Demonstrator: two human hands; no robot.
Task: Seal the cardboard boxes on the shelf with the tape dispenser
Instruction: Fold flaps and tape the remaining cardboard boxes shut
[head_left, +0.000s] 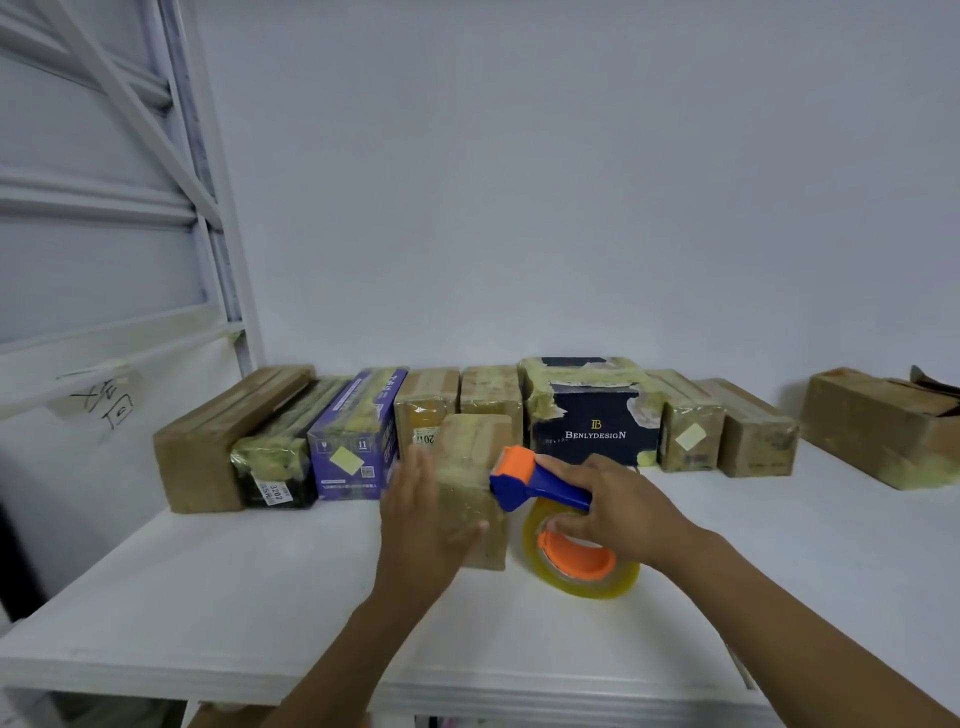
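A small brown cardboard box (475, 467) wrapped in yellowish tape stands on the white shelf (260, 597), pulled forward of the row behind it. My left hand (418, 519) lies flat against the box's left front side, fingers straight. My right hand (618, 506) grips the blue handle of the tape dispenser (535, 480). The dispenser's orange head touches the box's right upper edge. Its roll of clear yellowish tape (579, 564) hangs under my hand, just right of the box.
Several taped boxes line the wall behind: brown ones (208, 447), a purple one (356, 441), a dark blue "Benlydesign" box (592, 415). A larger brown box (878, 421) sits far right. White rack uprights (208, 208) rise at left.
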